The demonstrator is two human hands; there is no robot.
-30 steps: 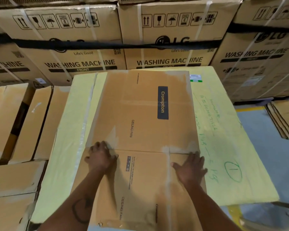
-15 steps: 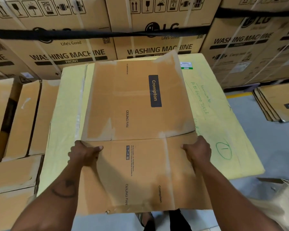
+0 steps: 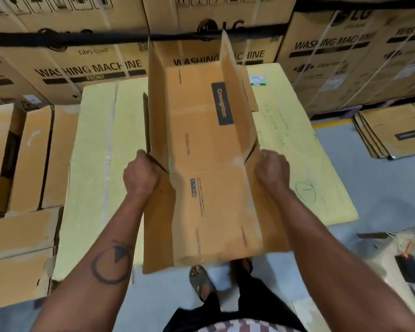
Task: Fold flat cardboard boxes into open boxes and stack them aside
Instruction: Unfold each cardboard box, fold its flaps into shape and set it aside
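A brown Crompton ceiling-fan cardboard box sits half-opened over the yellow work surface. Its two long side panels stand up like walls, and its near flaps hang toward me past the surface's edge. My left hand grips the left side panel at the fold line. On the opposite side, my right hand grips the right panel at the same crease. Both fists are closed round the cardboard edges.
Strapped LG washing machine cartons wall off the back. Brown cartons stand to the left. A pile of flat boxes lies on the grey floor at right. A bag with clutter sits at lower right. My sandalled foot shows below.
The box lay flat under my palms, then I gripped its side edges. Now both side panels are raised upright and the box has been pulled toward me.
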